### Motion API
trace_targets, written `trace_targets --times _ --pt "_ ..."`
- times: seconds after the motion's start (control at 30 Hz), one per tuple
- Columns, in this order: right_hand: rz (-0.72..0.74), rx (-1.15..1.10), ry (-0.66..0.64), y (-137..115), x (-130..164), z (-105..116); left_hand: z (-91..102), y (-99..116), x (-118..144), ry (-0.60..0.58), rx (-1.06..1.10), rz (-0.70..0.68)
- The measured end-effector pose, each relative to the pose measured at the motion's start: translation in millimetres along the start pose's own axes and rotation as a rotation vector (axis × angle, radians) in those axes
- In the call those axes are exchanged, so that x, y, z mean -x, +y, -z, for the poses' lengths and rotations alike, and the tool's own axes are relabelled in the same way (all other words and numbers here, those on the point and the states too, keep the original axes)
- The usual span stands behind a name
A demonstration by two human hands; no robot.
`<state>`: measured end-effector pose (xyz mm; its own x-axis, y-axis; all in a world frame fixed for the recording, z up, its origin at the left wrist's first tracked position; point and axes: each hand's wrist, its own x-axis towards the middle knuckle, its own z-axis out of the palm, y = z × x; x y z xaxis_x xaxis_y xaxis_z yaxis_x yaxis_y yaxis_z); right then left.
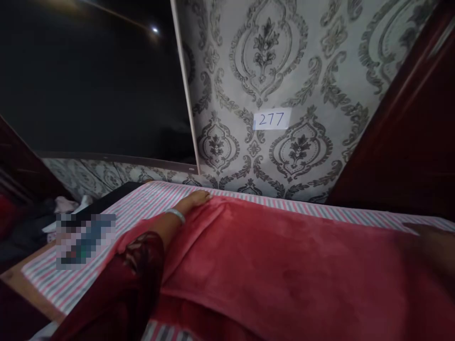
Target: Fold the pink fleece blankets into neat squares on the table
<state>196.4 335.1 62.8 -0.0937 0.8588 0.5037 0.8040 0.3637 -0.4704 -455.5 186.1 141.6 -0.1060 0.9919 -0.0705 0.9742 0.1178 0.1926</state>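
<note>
A red plush cloth (284, 255), like a blanket, lies spread over a pink, grey and white striped sheet (121, 213). At its far left corner rests my left hand (199, 198), palm down with the fingers stretched out along the edge. Folds run from near that hand toward me. My right hand (435, 244) is at the cloth's far right, smeared by motion and partly cut off by the frame. Whether its fingers grip the cloth is unclear. A bangle (177, 215) circles my left wrist, below a dark red sleeve (121, 289).
Behind the table stands a patterned wall (245, 85) with a paper label (272, 119) reading 277. A large dark screen (95, 90) hangs at left. Dark red wood (401, 151) rises at right. A pixelated patch covers something on the sheet. Clothes (31, 227) are piled at far left.
</note>
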Motion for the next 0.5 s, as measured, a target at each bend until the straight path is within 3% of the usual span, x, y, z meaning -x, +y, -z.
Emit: trace_targets --times 0.07,0.13,0.2,0.27,0.37,0.5 --pt "0.024 0.080 -0.101 -36.6 -6.0 -4.9 13.3 -16.8 20.3 0.011 0.072 0.032" --pt "0.104 0.095 -0.228 -89.3 -6.0 -18.0 22.9 -27.9 38.8 0.036 0.145 0.041" --pt "0.279 0.043 -0.329 -150.8 -0.1 -38.0 29.6 -30.2 53.6 0.069 0.221 0.013" --pt "0.444 -0.053 -0.370 -213.7 8.8 -61.6 35.1 -23.2 65.6 0.094 0.296 -0.055" --pt "0.574 -0.230 -0.335 -301.0 21.1 -95.3 43.8 -0.5 84.1 0.094 0.380 -0.197" --pt "0.687 -0.370 -0.306 -390.3 32.9 -120.3 53.2 35.0 120.9 0.084 0.409 -0.353"
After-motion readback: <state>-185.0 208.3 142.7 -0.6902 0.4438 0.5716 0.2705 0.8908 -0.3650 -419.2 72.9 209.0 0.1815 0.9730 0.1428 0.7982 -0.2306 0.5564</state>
